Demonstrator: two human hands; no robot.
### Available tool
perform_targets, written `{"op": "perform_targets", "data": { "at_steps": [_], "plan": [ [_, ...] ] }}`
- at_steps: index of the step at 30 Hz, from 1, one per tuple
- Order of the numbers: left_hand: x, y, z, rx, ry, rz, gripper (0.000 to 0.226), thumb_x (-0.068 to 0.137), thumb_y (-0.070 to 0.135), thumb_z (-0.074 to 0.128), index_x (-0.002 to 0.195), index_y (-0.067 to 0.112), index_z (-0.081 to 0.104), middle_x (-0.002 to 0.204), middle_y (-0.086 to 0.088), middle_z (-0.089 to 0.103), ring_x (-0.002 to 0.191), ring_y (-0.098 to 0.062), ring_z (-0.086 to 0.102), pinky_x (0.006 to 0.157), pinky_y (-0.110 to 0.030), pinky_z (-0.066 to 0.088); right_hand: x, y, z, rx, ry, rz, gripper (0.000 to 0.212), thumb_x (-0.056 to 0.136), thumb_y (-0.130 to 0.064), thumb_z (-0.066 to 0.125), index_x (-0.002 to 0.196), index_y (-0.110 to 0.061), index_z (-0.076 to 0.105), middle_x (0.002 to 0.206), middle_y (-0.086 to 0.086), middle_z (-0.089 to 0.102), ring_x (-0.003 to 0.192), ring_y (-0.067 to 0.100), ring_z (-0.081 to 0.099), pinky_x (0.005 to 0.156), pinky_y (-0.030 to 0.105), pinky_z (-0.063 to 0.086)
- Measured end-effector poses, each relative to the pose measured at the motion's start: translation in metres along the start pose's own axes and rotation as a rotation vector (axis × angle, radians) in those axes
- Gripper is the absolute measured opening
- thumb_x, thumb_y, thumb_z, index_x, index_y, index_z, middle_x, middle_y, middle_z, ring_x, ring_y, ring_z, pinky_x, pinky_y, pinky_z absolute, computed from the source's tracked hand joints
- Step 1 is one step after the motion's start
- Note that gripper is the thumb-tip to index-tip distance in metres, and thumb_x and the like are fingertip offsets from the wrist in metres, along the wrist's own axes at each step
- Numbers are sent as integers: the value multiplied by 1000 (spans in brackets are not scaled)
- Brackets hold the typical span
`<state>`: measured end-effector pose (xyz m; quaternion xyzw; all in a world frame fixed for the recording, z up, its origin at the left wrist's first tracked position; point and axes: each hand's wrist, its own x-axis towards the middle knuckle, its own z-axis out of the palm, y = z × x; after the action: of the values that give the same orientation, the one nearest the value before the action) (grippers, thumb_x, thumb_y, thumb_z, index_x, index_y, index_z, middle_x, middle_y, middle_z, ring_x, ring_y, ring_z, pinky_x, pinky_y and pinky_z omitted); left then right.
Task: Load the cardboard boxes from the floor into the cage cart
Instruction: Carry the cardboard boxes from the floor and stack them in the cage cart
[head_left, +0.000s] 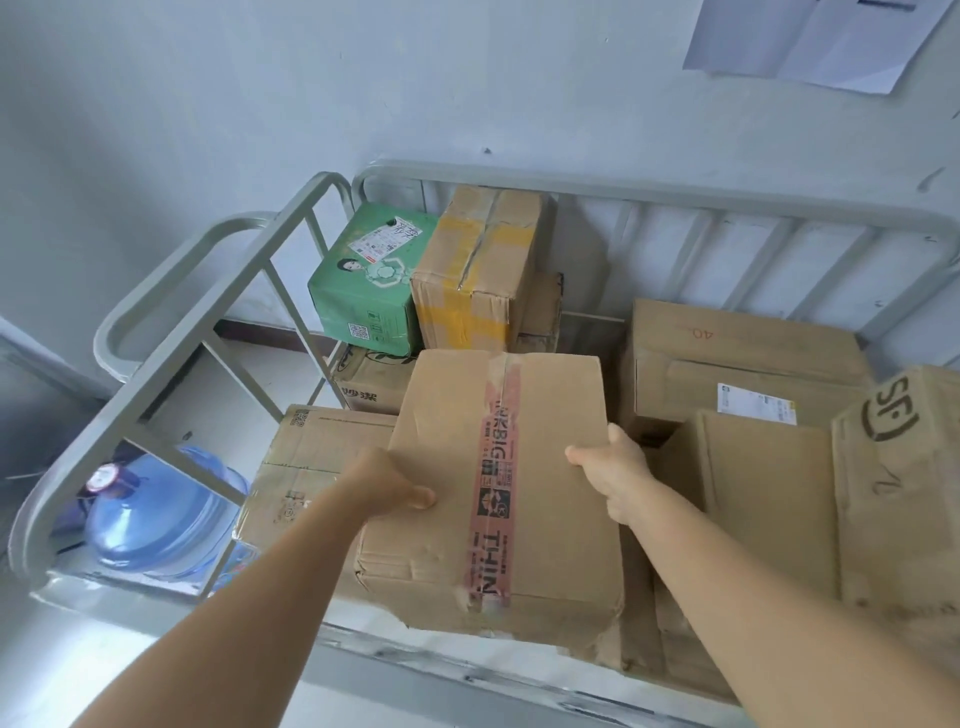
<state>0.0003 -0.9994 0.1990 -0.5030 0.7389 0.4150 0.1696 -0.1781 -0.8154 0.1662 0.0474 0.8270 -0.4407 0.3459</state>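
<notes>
A brown cardboard box with a red printed tape strip (498, 488) is held over the grey metal cage cart (649, 189). My left hand (392, 483) grips its left side and my right hand (615, 470) grips its right side, thumbs on the top face. Inside the cart lie several other boxes: a green printed box (363, 280), a yellow-taped box (478, 270), a flat box at the left (306, 467), a large box at the right (727, 358) and one marked SF (898, 483).
A blue water jug (156, 514) lies on the floor outside the cart's left railing (218, 291). The white wall stands right behind the cart, with a paper sheet (810, 36) pinned at the top right.
</notes>
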Motion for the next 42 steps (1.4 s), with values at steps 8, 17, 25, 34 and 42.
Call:
{"op": "perform_targets", "data": {
  "at_steps": [8, 17, 25, 34, 42],
  "plan": [
    [47, -30, 42, 7, -1, -20, 85, 67, 15, 85, 137, 0, 39, 125, -14, 55, 114, -30, 55, 95, -41, 49, 34, 50, 22, 29, -59, 120, 81, 90, -20, 67, 154, -33, 19, 147, 1, 46, 128, 28, 49, 106, 50, 42],
    [99, -62, 84, 82, 25, -56, 95, 65, 21, 85, 142, 12, 30, 124, -7, 56, 110, -27, 56, 91, -41, 51, 66, 96, 45, 90, -123, 161, 87, 92, -12, 64, 156, -32, 9, 142, 1, 48, 117, 20, 49, 98, 39, 41],
    [118, -65, 89, 254, -27, -61, 100, 70, 25, 83, 146, 14, 21, 135, -6, 50, 116, -29, 54, 95, -42, 47, 72, 115, 59, 85, -91, 164, 86, 93, -12, 63, 155, -33, 8, 140, 3, 50, 114, 20, 50, 99, 39, 40],
    [123, -57, 100, 333, -13, -65, 106, 74, 24, 81, 150, 9, 10, 139, -11, 45, 123, -30, 50, 98, -40, 46, 73, 107, 58, -71, -50, 218, 85, 96, -13, 57, 157, -30, 0, 154, 5, 37, 132, 30, 44, 105, 39, 39],
    [117, -59, 95, 335, -15, -65, 107, 76, 28, 79, 152, 16, 5, 137, -9, 47, 119, -28, 52, 97, -41, 47, 79, 107, 63, -166, -14, 223, 89, 95, -14, 59, 157, -22, -4, 157, 7, 30, 134, 32, 43, 107, 41, 38]
  ]
}}
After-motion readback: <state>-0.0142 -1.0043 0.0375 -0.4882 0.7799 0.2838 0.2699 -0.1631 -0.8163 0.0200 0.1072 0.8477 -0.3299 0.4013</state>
